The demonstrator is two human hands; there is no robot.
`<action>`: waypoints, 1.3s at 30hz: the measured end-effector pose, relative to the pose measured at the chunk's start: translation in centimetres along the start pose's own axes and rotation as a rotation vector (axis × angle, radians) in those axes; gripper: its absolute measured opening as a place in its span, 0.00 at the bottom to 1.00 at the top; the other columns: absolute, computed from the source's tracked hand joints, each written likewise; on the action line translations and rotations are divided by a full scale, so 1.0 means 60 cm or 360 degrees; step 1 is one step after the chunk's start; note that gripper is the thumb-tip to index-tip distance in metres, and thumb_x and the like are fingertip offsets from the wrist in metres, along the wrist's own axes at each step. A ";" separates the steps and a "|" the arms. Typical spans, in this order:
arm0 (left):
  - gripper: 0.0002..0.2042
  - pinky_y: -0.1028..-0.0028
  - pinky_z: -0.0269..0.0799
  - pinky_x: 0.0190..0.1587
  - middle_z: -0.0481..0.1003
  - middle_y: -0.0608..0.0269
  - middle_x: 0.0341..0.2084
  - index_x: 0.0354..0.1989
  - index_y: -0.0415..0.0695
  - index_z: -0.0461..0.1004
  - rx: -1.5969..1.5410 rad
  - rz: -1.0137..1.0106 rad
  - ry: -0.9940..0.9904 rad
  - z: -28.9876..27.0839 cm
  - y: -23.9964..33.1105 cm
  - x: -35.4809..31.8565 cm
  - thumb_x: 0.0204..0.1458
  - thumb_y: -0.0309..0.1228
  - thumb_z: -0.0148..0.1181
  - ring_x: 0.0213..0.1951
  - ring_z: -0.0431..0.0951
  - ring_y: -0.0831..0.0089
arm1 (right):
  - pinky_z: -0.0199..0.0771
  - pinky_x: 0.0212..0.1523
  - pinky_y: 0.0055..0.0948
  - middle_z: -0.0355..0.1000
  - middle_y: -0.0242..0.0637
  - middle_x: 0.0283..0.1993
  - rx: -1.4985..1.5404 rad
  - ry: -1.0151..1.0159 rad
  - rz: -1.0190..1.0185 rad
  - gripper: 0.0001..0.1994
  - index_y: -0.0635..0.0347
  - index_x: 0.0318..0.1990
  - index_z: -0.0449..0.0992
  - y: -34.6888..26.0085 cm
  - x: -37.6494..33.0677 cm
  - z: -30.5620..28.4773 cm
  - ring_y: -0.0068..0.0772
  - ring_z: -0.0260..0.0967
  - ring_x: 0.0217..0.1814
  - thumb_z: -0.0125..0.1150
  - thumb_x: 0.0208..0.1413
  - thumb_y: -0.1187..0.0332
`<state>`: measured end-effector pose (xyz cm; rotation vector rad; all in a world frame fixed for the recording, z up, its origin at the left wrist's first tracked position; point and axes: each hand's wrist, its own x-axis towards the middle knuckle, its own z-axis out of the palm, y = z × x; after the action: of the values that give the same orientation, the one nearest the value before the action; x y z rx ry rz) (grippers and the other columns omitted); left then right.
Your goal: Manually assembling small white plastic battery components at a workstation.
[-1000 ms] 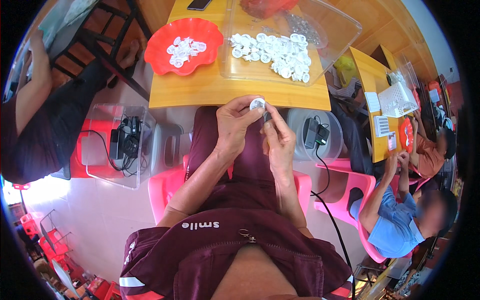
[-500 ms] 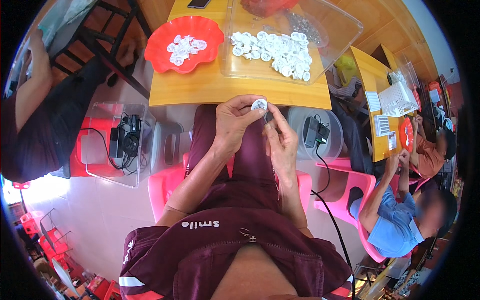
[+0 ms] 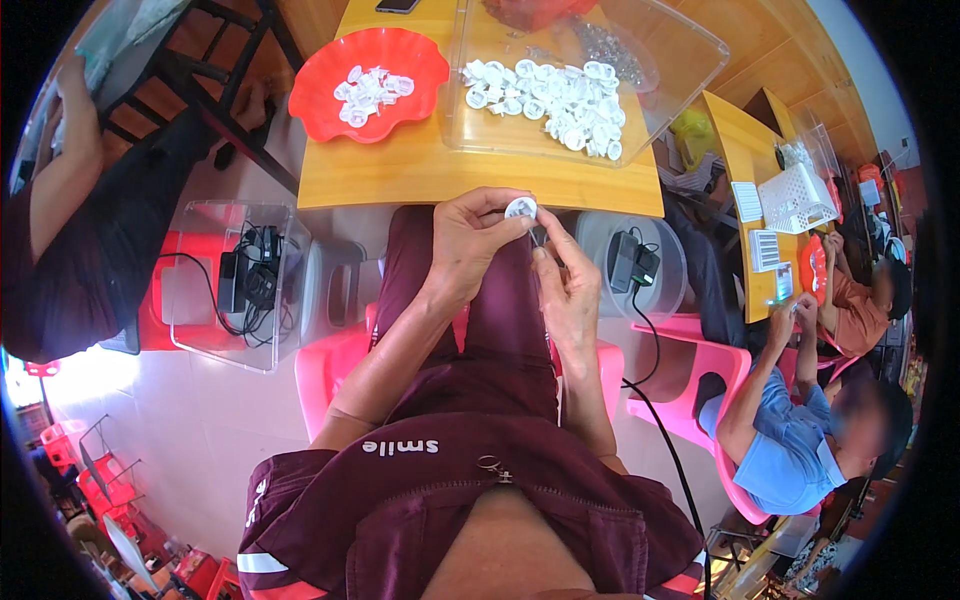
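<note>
A small round white plastic part [image 3: 520, 208] is pinched in my left hand [image 3: 462, 245], above my lap at the table's near edge. The fingertips of my right hand [image 3: 568, 290] meet at the part's right side, closed around something thin and shiny that is too small to name. Beyond my hands, a clear plastic bin [image 3: 690, 75] on the table holds a heap of similar white parts [image 3: 590, 115]. To its left, a red scalloped tray [image 3: 425, 70] carries a smaller pile of white pieces [image 3: 372, 95].
The yellow wooden table [image 3: 480, 185] ends just past my hands. Small clear pieces [image 3: 610, 55] lie at the bin's far end, beside a red bag [image 3: 535, 12]. Tubs with black adapters [image 3: 255, 270] stand left and right of my knees. A person in blue [image 3: 780, 450] sits at right.
My right fingers have shifted slightly beside the white part. My left hand stays nearly still with its grip unchanged.
</note>
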<state>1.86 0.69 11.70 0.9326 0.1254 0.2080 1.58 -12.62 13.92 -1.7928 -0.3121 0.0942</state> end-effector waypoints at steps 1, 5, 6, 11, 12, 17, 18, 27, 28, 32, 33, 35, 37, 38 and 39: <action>0.11 0.79 0.73 0.44 0.77 0.59 0.34 0.39 0.34 0.75 0.0012 0.0012 -0.0003 0.000 0.000 0.000 0.45 0.16 0.60 0.37 0.77 0.76 | 0.65 0.51 0.25 0.72 0.43 0.48 -0.0008 0.0011 0.0006 0.20 0.62 0.55 0.69 -0.002 0.000 0.001 0.29 0.69 0.50 0.52 0.52 0.81; 0.10 0.77 0.74 0.44 0.77 0.58 0.34 0.38 0.33 0.75 -0.0011 0.0059 -0.0022 0.005 -0.002 -0.004 0.45 0.16 0.60 0.37 0.78 0.75 | 0.65 0.51 0.24 0.72 0.43 0.48 0.0001 0.0044 0.0040 0.20 0.62 0.54 0.69 0.001 0.001 0.003 0.30 0.69 0.50 0.51 0.52 0.82; 0.10 0.77 0.74 0.44 0.77 0.58 0.34 0.38 0.33 0.75 -0.0010 0.0058 -0.0023 0.005 -0.002 -0.003 0.45 0.16 0.60 0.37 0.78 0.75 | 0.65 0.51 0.24 0.72 0.43 0.48 -0.0004 0.0037 0.0022 0.20 0.62 0.55 0.69 0.001 0.001 0.002 0.29 0.69 0.50 0.51 0.52 0.82; 0.11 0.77 0.74 0.42 0.77 0.57 0.35 0.39 0.35 0.75 -0.0131 -0.0147 -0.0054 -0.004 0.002 -0.001 0.45 0.17 0.61 0.37 0.78 0.73 | 0.64 0.52 0.25 0.71 0.44 0.49 -0.0024 -0.0074 0.0065 0.21 0.61 0.55 0.68 -0.010 0.000 -0.013 0.29 0.68 0.51 0.51 0.52 0.82; 0.11 0.77 0.74 0.42 0.77 0.57 0.35 0.39 0.35 0.75 -0.0131 -0.0148 -0.0055 -0.004 0.003 -0.001 0.45 0.17 0.61 0.37 0.78 0.73 | 0.65 0.52 0.25 0.71 0.44 0.49 0.0000 -0.0093 0.0060 0.21 0.61 0.55 0.68 -0.011 0.000 -0.015 0.30 0.68 0.51 0.50 0.52 0.82; 0.11 0.77 0.75 0.41 0.77 0.57 0.34 0.39 0.36 0.75 -0.0162 -0.0190 -0.0069 -0.006 0.008 0.000 0.45 0.17 0.61 0.37 0.79 0.72 | 0.65 0.51 0.25 0.71 0.45 0.49 -0.0010 -0.0123 0.0031 0.22 0.60 0.56 0.68 -0.014 -0.002 -0.016 0.32 0.69 0.50 0.50 0.52 0.82; 0.11 0.77 0.75 0.41 0.77 0.57 0.34 0.39 0.36 0.75 -0.0162 -0.0191 -0.0069 -0.005 0.008 -0.001 0.45 0.17 0.61 0.37 0.79 0.72 | 0.65 0.51 0.26 0.71 0.45 0.49 -0.0045 -0.0116 0.0022 0.21 0.61 0.56 0.68 -0.014 -0.002 -0.016 0.33 0.69 0.51 0.50 0.52 0.82; 0.11 0.78 0.75 0.40 0.78 0.57 0.32 0.38 0.35 0.75 -0.0081 -0.0069 -0.0097 0.001 0.004 -0.001 0.44 0.17 0.61 0.35 0.79 0.72 | 0.66 0.51 0.28 0.71 0.47 0.48 -0.0144 -0.0060 -0.0063 0.21 0.63 0.55 0.67 -0.008 -0.004 -0.013 0.36 0.70 0.51 0.50 0.52 0.81; 0.11 0.78 0.75 0.39 0.78 0.57 0.32 0.38 0.35 0.75 -0.0069 -0.0064 -0.0091 0.001 0.004 -0.001 0.44 0.17 0.61 0.35 0.79 0.72 | 0.66 0.51 0.28 0.71 0.47 0.48 -0.0121 -0.0046 -0.0052 0.21 0.63 0.55 0.67 -0.007 -0.005 -0.012 0.36 0.69 0.51 0.50 0.52 0.81; 0.10 0.78 0.75 0.39 0.78 0.57 0.32 0.38 0.34 0.75 -0.0049 -0.0076 -0.0082 0.002 0.002 -0.003 0.45 0.16 0.61 0.34 0.79 0.73 | 0.66 0.52 0.28 0.71 0.47 0.48 -0.0104 -0.0009 -0.0087 0.20 0.64 0.55 0.67 -0.009 -0.010 -0.007 0.36 0.69 0.52 0.50 0.52 0.82; 0.10 0.78 0.75 0.39 0.78 0.57 0.32 0.38 0.34 0.75 -0.0050 -0.0077 -0.0083 0.003 0.003 -0.004 0.45 0.16 0.61 0.34 0.79 0.73 | 0.66 0.52 0.28 0.71 0.47 0.48 -0.0127 0.0001 -0.0116 0.20 0.64 0.55 0.67 -0.011 -0.011 -0.007 0.36 0.69 0.52 0.50 0.52 0.82; 0.10 0.78 0.75 0.39 0.78 0.57 0.32 0.38 0.34 0.75 -0.0037 -0.0095 -0.0070 0.003 0.004 -0.005 0.44 0.16 0.61 0.34 0.79 0.73 | 0.66 0.52 0.28 0.71 0.47 0.48 -0.0148 0.0010 -0.0145 0.20 0.65 0.55 0.67 -0.012 -0.013 -0.005 0.35 0.69 0.51 0.49 0.52 0.82; 0.10 0.78 0.75 0.39 0.78 0.57 0.32 0.38 0.34 0.75 -0.0059 -0.0076 -0.0074 0.002 -0.002 -0.006 0.45 0.16 0.61 0.34 0.79 0.73 | 0.66 0.51 0.28 0.71 0.47 0.47 -0.0135 0.0033 -0.0147 0.20 0.65 0.54 0.68 -0.013 -0.014 -0.003 0.35 0.70 0.50 0.50 0.52 0.82; 0.10 0.78 0.75 0.39 0.78 0.56 0.32 0.38 0.34 0.75 -0.0081 -0.0057 -0.0079 0.002 -0.003 -0.006 0.45 0.16 0.60 0.34 0.79 0.73 | 0.66 0.51 0.28 0.71 0.47 0.47 -0.0135 0.0033 -0.0147 0.20 0.65 0.54 0.68 -0.011 -0.014 -0.002 0.35 0.70 0.50 0.50 0.52 0.82; 0.10 0.78 0.75 0.39 0.78 0.56 0.32 0.38 0.34 0.75 -0.0081 -0.0057 -0.0079 0.003 -0.004 -0.006 0.45 0.16 0.60 0.34 0.79 0.73 | 0.66 0.51 0.27 0.72 0.47 0.47 -0.0147 0.0060 -0.0158 0.19 0.65 0.54 0.68 -0.007 -0.014 0.000 0.36 0.70 0.50 0.50 0.52 0.82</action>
<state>1.55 0.33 11.63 0.8835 0.0902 0.1543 0.68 -12.74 14.24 -1.8646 -0.3829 -0.0248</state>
